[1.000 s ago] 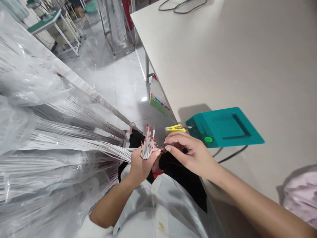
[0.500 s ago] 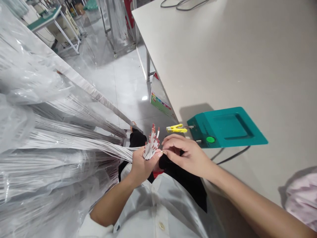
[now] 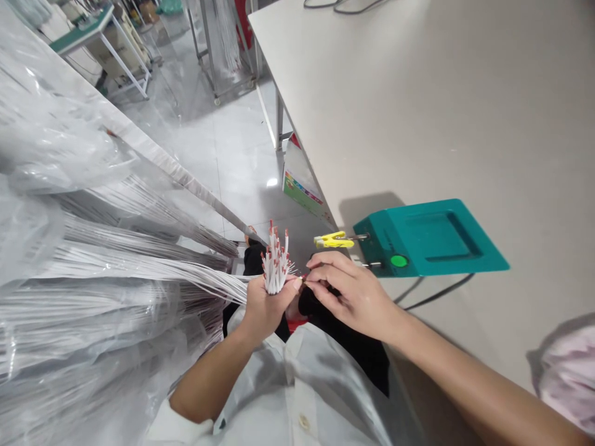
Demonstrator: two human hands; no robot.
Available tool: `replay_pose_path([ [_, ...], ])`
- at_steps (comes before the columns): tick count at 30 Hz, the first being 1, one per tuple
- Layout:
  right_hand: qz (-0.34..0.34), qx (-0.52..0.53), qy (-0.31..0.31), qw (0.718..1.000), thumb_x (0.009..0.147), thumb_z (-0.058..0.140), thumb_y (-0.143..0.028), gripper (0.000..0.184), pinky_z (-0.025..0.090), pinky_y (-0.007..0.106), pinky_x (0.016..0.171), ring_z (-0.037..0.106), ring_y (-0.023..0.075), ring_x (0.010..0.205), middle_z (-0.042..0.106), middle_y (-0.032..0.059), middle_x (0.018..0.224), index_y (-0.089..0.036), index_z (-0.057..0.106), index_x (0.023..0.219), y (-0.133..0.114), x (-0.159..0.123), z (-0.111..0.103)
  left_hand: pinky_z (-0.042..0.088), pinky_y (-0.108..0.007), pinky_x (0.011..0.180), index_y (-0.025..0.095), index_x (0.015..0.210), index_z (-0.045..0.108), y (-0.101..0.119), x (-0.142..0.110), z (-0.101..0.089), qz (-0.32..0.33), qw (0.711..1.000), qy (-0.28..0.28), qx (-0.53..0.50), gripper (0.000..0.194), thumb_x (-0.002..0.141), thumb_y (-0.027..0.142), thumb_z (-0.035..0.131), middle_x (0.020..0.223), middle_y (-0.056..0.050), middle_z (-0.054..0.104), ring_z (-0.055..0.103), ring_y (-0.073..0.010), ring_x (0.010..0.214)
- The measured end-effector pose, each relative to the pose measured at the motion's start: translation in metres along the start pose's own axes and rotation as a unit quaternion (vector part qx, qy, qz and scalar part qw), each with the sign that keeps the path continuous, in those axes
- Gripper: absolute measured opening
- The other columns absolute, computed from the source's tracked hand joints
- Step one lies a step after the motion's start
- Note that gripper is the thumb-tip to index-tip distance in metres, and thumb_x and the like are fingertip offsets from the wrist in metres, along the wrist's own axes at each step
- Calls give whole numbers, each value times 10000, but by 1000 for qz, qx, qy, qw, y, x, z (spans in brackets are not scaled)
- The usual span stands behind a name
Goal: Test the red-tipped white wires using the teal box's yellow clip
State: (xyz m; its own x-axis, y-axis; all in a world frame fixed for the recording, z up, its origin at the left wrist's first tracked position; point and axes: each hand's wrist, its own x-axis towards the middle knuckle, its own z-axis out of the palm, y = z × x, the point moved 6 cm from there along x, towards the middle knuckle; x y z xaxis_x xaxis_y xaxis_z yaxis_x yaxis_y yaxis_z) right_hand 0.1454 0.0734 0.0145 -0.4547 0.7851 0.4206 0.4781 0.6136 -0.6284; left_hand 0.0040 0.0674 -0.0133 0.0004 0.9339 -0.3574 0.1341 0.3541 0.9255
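Observation:
A bundle of thin white wires (image 3: pixel 276 269) with reddish tips stands up out of my left hand (image 3: pixel 268 310), whose fingers are wrapped round it. The long tails of the bundle run off to the left. My right hand (image 3: pixel 351 294) is beside it, thumb and forefinger pinched at a single wire end close to my left thumb. That small end is hard to make out between the fingertips. Just beyond my right hand is a teal device (image 3: pixel 432 238) with a green button (image 3: pixel 399 261) and metal posts. A yellow clip (image 3: pixel 333 240) is attached at one post.
Many white wires (image 3: pixel 116 260) under clear plastic sheeting (image 3: pixel 51 130) fill the left side, along a pale rail (image 3: pixel 153 161). The table (image 3: pixel 418 105) spreads to the right, with a pale pink cloth (image 3: pixel 569 365) and a dark cable (image 3: pixel 344 7) on it. A printed box (image 3: pixel 304 186) stands below its edge.
The wire bundle has tilted slightly left and its tips have spread. My right hand stays pinched near my left thumb, with a little more of the wire end showing between them.

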Motion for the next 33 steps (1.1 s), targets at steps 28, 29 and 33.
replay_pose_path([
  [28, 192, 327, 0, 925, 796, 606, -302, 144, 516, 221, 566, 615, 112, 636, 633, 36, 757, -195, 703, 806, 7, 15, 15, 187, -201, 372, 124, 619, 660, -15, 5, 0, -20, 988, -94, -118, 242, 670, 361, 659, 394, 55, 392, 296, -45, 374],
  [29, 198, 315, 26, 928, 809, 589, -300, 153, 525, 234, 588, 622, 121, 658, 638, 41, 760, -195, 700, 811, 7, 13, 17, 210, -200, 375, 121, 636, 665, -14, 4, -1, -16, 989, -83, -119, 246, 680, 362, 652, 406, 47, 420, 317, -48, 380],
  [33, 136, 150, 83, 976, 866, 481, -229, 195, 522, 271, 618, 622, 146, 696, 657, 66, 791, -191, 672, 860, 5, 7, 18, 313, -201, 418, 116, 714, 670, -8, 1, -2, -10, 995, -45, -91, 241, 731, 349, 614, 487, 17, 526, 389, -57, 409],
])
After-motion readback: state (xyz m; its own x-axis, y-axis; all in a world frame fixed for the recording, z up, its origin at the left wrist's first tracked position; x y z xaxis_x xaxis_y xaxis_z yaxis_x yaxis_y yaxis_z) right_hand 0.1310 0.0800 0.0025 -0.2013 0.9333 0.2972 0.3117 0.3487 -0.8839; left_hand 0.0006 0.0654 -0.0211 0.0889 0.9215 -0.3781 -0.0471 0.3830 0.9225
